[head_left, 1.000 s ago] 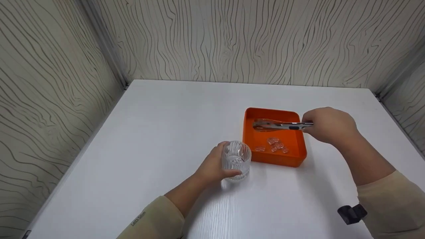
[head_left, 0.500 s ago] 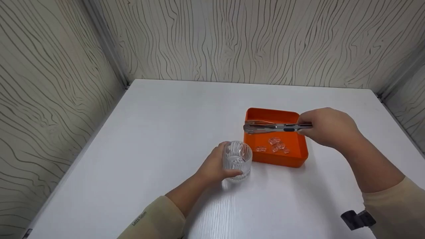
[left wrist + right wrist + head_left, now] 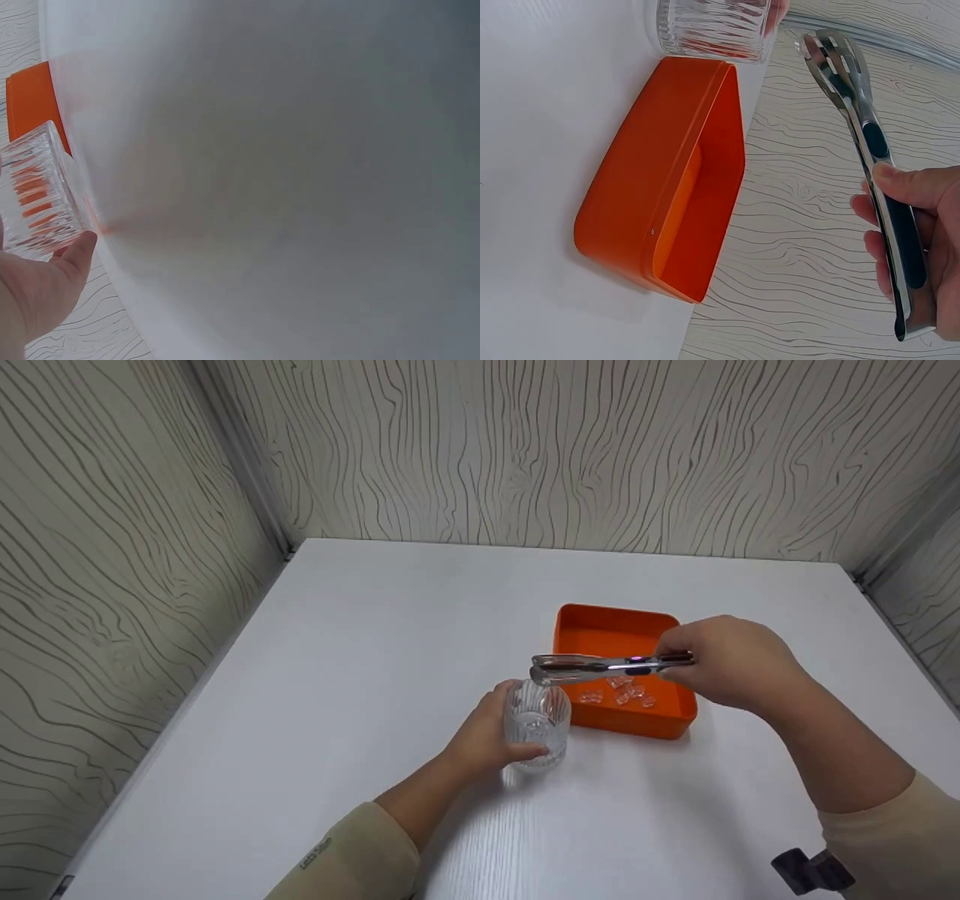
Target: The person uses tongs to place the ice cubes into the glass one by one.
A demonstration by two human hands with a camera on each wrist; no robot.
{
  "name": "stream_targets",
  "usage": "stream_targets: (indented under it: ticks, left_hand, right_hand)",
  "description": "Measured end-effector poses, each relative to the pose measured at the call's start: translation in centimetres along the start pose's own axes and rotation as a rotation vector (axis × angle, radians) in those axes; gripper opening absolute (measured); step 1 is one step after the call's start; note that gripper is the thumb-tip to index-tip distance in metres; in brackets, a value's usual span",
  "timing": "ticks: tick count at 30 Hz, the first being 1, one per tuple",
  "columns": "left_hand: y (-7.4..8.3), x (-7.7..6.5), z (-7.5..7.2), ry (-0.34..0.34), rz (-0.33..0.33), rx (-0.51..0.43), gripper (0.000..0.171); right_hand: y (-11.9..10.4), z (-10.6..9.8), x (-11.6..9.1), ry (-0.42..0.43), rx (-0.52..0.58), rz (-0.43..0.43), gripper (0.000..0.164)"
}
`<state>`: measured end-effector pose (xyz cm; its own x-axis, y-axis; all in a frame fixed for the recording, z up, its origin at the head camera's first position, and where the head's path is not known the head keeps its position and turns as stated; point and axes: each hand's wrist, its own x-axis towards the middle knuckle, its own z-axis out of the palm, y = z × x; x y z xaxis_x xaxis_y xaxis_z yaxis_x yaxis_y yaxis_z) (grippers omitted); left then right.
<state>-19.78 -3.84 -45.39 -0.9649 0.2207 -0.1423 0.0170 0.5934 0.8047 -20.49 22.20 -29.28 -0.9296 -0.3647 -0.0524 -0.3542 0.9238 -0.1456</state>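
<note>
Table (image 3: 390, 645): white; everything in use sits on it or hangs above it.
Box (image 3: 626, 724): orange, open-topped, right of centre; best left where it is, as a good approach would clear its wall without knocking it.
Tongs (image 3: 611, 666): nearly level, tips close together at the far side of the glass (image 3: 536, 727), above its rim; bringing them over the middle of the mouth, low, before loosening should limit splash or bounce.
Right hand (image 3: 739, 664): grips the tongs' handles from the right, knuckles up, thumb opposite the fingers; a light, slow release would suit.
Left hand (image 3: 484, 731): wrapped round the glass from the left, thumb on the near side; a steady hold should stop tipping.
Glass: ribbed, clear, upright, just beside the box's near-left corner.
Cubes (image 3: 630, 694): several clear ones in the box's near part; one seems pinched at the tips.
</note>
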Motion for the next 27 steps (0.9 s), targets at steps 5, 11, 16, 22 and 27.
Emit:
stream_targets:
  ticks: [5,11,16,22,27]
  left_hand:
    - [0.02,0.02,0.01,0.002,-0.011,0.002,0.097]
    - [0.01,0.07,0.02,0.001,0.002,-0.002,0.097]
    - [0.00,0.10,0.05,0.005,0.009,0.008,0.097]
    - [0.07,0.06,0.08,0.004,-0.001,0.009,0.097]
    - [0.11,0.04,0.02,0.001,0.014,0.007,0.096]
  right_hand:
    - [-0.26,0.29,-0.01,-0.003,0.006,-0.014,0.007]
    - [-0.30,0.46,-0.04,-0.014,0.032,-0.004,0.005]
    - [-0.32,0.52,-0.03,-0.017,0.044,0.005,0.005]
    - [-0.39,0.57,-0.04,-0.017,0.036,0.022,0.005]
    - [-0.40,0.55,-0.13,-0.010,0.020,0.009,0.006]
